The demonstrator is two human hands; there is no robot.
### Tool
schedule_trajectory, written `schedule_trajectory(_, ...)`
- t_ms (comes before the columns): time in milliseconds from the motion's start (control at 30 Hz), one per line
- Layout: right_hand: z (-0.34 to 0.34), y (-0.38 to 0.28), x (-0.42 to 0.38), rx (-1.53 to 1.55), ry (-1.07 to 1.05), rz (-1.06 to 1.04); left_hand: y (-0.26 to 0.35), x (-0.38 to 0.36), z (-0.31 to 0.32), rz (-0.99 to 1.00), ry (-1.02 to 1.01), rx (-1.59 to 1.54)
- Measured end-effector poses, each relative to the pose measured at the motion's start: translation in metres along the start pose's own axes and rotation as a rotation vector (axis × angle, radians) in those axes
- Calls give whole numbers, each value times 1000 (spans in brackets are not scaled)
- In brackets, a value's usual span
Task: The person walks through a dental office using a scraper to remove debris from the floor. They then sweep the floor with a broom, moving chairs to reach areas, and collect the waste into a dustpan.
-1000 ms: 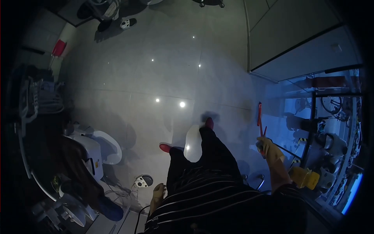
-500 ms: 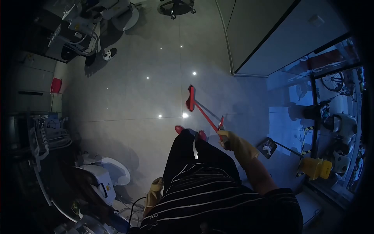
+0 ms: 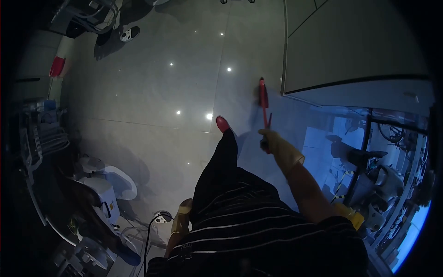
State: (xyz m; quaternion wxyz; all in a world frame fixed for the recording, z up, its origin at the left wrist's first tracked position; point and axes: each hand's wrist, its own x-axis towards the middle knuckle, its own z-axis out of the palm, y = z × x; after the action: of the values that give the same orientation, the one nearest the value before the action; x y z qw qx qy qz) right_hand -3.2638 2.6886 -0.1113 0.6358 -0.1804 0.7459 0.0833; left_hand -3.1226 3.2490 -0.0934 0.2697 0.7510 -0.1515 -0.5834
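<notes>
My right hand (image 3: 275, 145), in a tan work glove, is closed around the handle of a red broom (image 3: 264, 97). The broom's head is out ahead of the hand, close to the foot of the grey cabinet, and is slightly blurred. A short red piece sticks up beside the handle just above my glove. My left hand (image 3: 182, 217), gloved the same way, hangs low beside my left hip. Its fingers are not clear enough to make out. A black cable (image 3: 147, 240) runs close by it. One red shoe (image 3: 222, 123) shows ahead of my dark trousers.
A large grey cabinet (image 3: 350, 51) stands at the upper right. White-seated chairs (image 3: 115, 182) and cables line the left, with a black-and-white slipper (image 3: 130, 33) on the tiled floor (image 3: 152, 92). Glass on the right has a yellow object (image 3: 350, 216) near it.
The broom head has swung right and forward toward the cabinet with my right hand. My body has stepped forward and turned; the second red shoe is out of sight now.
</notes>
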Motion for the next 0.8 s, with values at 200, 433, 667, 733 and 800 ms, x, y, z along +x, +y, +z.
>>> schedule_trajectory(200,100,-13,-76,-188,-113,152,83,44,-16,-246,53,-148)
schedule_trajectory(433,-2,-94,-128,-253,-195,6,131,101,-60,-506,236,-508)
schedule_trajectory(667,57,-117,-56,-177,-237,140,186,134,-71,-515,259,-543)
schedule_trajectory(733,62,-137,-56,-104,-284,212,190,152,-68,-487,292,-590)
schedule_trajectory(800,49,-175,-67,-8,-327,263,156,176,-69,-374,268,-749)
